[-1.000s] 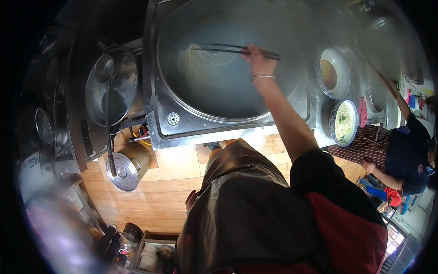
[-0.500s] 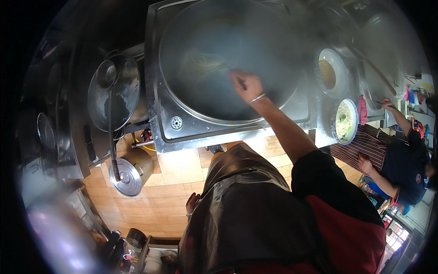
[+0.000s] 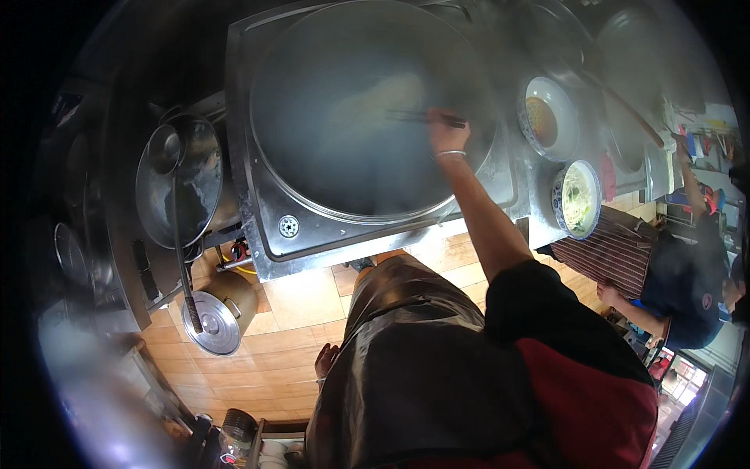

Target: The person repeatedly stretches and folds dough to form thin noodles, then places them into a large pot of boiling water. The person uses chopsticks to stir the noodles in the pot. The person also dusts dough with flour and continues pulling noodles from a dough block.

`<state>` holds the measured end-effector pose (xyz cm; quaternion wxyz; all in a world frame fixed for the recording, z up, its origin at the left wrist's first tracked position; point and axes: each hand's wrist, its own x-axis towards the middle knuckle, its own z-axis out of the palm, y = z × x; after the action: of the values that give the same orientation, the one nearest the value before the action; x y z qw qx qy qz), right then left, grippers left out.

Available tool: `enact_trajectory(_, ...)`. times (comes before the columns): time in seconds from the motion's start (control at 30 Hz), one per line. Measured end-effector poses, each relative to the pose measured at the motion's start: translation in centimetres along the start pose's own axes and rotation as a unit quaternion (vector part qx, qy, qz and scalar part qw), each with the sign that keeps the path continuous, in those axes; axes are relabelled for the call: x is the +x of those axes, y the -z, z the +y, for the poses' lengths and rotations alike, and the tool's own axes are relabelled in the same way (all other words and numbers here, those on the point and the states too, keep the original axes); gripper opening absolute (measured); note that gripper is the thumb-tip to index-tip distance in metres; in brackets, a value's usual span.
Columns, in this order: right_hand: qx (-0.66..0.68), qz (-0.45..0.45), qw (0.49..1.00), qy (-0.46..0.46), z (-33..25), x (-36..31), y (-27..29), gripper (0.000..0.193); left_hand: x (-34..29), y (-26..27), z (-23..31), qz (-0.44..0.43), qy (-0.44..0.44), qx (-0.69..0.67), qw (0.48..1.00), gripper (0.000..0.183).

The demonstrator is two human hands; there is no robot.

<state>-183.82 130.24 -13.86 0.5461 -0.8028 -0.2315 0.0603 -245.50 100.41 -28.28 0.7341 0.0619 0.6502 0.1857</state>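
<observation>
My right hand (image 3: 448, 134) is closed around a pair of dark chopsticks (image 3: 408, 117), held over a big round cooking pot (image 3: 312, 205) set into a steel stove. The chopsticks point left, toward a pale clump of what looks like noodles (image 3: 383, 100), blurred by steam. Where their tips end is hard to see. My left hand (image 3: 326, 361) hangs low beside my apron, partly hidden by it, its fingers loosely apart and nothing visible in them. Right of the pot stand a patterned bowl of brownish liquid (image 3: 541, 121) and a bowl of pale and green food (image 3: 578, 202).
To the left, a long-handled ladle (image 3: 176, 207) rests across a metal wok (image 3: 199, 172). A lidded metal pot (image 3: 215, 324) stands on the tiled floor below. At the right, a co-worker in a striped apron (image 3: 609, 244) stands near the counter, beside a long-handled pan.
My right hand has moved to the right over the pot, and the chopsticks now show clearly. The pale clump appears farther right too. The view has shifted slightly.
</observation>
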Motion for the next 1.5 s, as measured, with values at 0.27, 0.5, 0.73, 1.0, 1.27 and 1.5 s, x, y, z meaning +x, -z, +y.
enact_trajectory(0.27, 0.337, -0.169, 0.898, -0.226, -3.4, -4.5, -3.5, 0.016, -0.4, -2.2, 0.9, 0.022, 0.007, -0.003, 1.0, 0.052)
enact_trajectory(0.5, 0.088, -0.301, 0.947, 0.065, -7.3, -7.6, -0.5, 0.012, -1.0, -6.1, 4.9, 0.065, 0.036, 0.009, 0.997, 0.046)
enact_trajectory(0.73, -0.099, -0.244, 0.937, 0.23, -5.7, -4.6, 4.0, 0.013, -2.6, -7.6, 7.3, 0.074, 0.012, 0.069, 0.995, 0.041)
enact_trajectory(1.0, -0.092, -0.087, 0.976, 0.179, -3.9, -2.2, 8.7, 0.013, -2.0, -5.0, 5.3, 0.057, 0.03, -0.003, 0.998, 0.037)
enact_trajectory(1.27, -0.06, 0.06, 0.986, -0.146, 1.3, -0.7, -0.2, 0.018, -1.4, -2.6, 3.8, 0.06, 0.006, -0.014, 0.998, 0.035)
enact_trajectory(1.5, 0.154, -0.239, 0.944, -0.171, -3.7, -5.7, 1.9, 0.015, -0.2, -0.5, 0.9, -0.003, -0.036, 0.039, 0.999, 0.036)
